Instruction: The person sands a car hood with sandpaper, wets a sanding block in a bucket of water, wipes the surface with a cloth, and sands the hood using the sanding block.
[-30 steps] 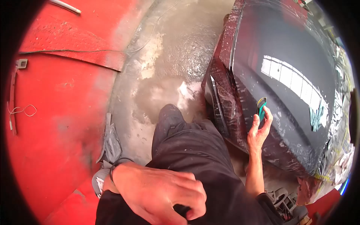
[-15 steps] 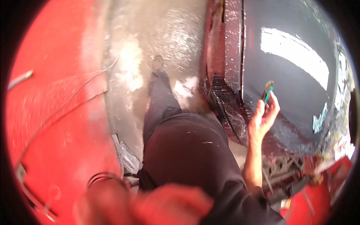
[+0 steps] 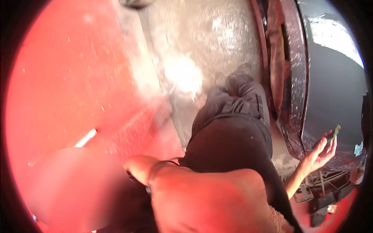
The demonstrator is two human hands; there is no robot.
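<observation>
No legible txt, labels, brands, nos. or signs anywhere, upper L to lower R of frame.

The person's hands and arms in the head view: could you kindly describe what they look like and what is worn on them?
The left hand is gloveless, with a thin dark band around its wrist. The right hand is gloveless too, its wrist and visible forearm bare.
</observation>
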